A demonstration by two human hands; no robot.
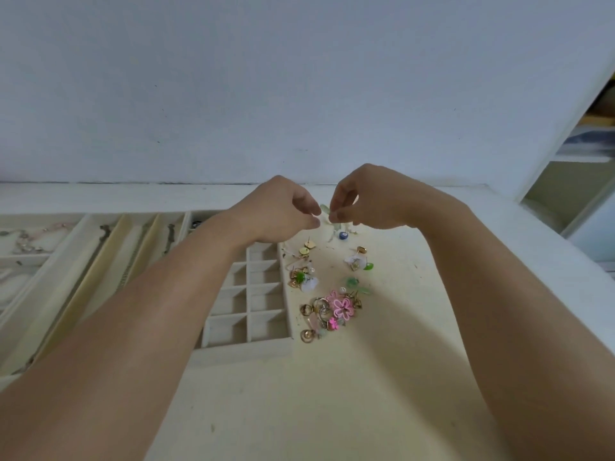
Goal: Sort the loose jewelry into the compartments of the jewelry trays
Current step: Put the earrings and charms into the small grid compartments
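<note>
Pale green and translucent, the small jewelry piece (325,209) was held between your two hands above the far part of the cream counter (382,377), just beyond the loose jewelry pile (327,294). Your left hand (283,209) pinched it from one side with thumb and forefinger, the remaining fingers curled; your right hand (366,201) pinched it from the other side in like manner, fingertips nearly meeting. Both forearms reached forward, wrists raised clear of the counter. In my judgement the step in hand was separating or untangling one piece, possibly a pair of earrings, before placing it; whether the two hands held one item or two could not be determined. The gridded tray (248,327) lay against the pile's left side, its visible compartments bare, and the long-slot tray (100,261) with chains stood at the counter's left edge. The next move would call for freeing the piece to one hand and carrying it left and nearer, over the grid, for release into a single cell without disturbing the pile.
</note>
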